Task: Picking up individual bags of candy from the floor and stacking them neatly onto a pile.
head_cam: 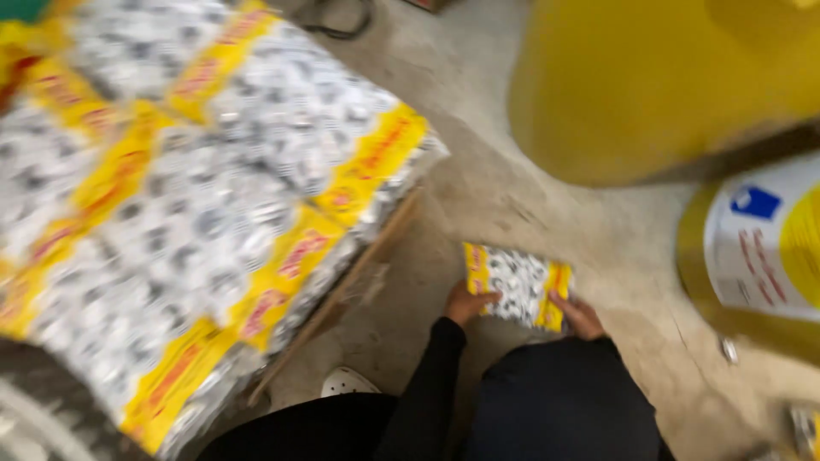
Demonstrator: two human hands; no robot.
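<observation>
Both hands, left hand (467, 304) and right hand (579, 316), grip packet (517, 286) edges.

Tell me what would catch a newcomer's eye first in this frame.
The big stack of packs, silver-patterned with yellow bands, fills the left half on a board. Lower centre, the left hand and right hand grip the ends of one small pack of the same kind above the concrete floor. A large yellow drum stands at the upper right.
</observation>
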